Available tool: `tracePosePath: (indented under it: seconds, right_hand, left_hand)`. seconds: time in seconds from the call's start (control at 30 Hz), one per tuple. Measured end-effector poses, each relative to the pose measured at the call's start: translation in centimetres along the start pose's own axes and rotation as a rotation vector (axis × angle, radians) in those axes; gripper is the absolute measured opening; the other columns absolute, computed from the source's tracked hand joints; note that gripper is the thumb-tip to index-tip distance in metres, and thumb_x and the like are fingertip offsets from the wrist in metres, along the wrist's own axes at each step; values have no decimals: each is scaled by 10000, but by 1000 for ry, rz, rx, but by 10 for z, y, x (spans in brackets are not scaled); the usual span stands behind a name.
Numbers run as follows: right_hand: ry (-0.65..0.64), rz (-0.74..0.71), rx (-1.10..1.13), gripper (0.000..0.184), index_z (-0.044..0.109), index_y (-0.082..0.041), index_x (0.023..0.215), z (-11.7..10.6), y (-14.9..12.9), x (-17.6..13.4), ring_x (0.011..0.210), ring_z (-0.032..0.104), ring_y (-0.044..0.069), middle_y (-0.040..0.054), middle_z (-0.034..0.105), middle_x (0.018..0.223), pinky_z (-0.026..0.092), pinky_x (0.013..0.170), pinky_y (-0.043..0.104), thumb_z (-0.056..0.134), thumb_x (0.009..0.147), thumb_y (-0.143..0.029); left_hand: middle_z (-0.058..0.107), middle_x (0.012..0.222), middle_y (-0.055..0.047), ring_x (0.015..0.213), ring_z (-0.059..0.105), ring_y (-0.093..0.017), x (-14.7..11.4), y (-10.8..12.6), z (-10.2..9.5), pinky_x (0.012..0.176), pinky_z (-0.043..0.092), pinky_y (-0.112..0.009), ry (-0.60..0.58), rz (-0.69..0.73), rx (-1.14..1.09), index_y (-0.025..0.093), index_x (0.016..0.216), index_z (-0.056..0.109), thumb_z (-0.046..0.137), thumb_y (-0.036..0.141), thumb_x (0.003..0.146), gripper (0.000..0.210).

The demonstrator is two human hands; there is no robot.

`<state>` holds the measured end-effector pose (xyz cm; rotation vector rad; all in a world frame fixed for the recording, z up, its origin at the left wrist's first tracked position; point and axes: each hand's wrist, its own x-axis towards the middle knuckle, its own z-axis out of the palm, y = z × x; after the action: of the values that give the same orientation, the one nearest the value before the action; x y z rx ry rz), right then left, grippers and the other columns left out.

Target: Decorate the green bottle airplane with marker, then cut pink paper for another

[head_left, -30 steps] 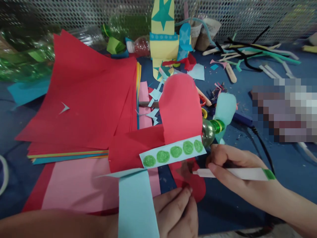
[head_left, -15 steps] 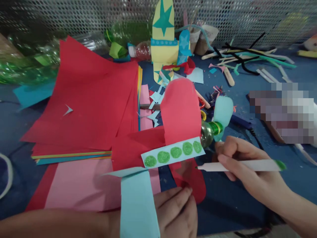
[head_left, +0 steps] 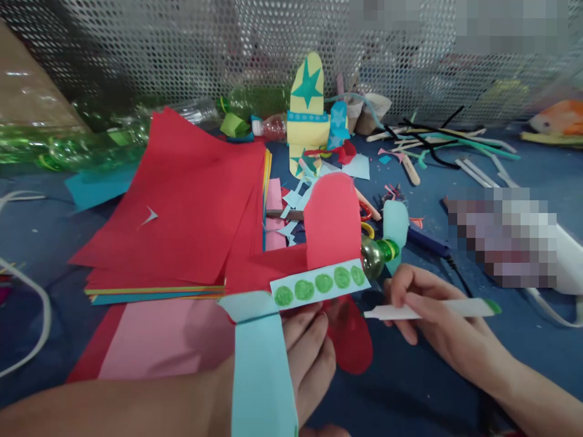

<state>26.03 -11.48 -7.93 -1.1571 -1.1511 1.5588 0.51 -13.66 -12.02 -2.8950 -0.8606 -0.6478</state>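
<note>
A model plane made from a plastic bottle (head_left: 373,258) and coloured paper lies in front of me. It has red paper wings (head_left: 333,221), a light blue propeller-like piece (head_left: 395,223) at the green-ringed neck, and a light blue strip (head_left: 322,285) with green dots across the wing. My left hand (head_left: 312,358) is closed on the plane beneath the strip, partly hidden by a light blue paper piece (head_left: 262,370). My right hand (head_left: 437,312) pinches a white marker (head_left: 455,308) with a green end. Its tip points left, beside the lower red wing, apart from the strip.
Left lies a stack of red paper (head_left: 182,212) over other colours, with pink paper (head_left: 168,340) below. Scissors (head_left: 291,214) and scraps lie behind the plane. Further back stand a yellow paper model (head_left: 308,127) and pipe cleaners (head_left: 446,136); a glue gun (head_left: 428,241) is right.
My left hand has shifted up and left, its fingers now tucked under the dotted strip. The marker stays in my right hand, moved slightly left. The view has tilted up.
</note>
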Motion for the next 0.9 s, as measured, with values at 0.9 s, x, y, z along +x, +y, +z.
tracePosePath:
  seconds: [0.9]
  right_hand:
    - [39,-105,-149,393,606,-234,941,17,-6,52,887,619,190,30,675,885,470,842,330,319,985,-499]
  left_hand:
    - [582,1297,-266,1271,504,-388,30,-49,-13,990,480,-522,-11,102,1,33,1220,624,406,435,991,511]
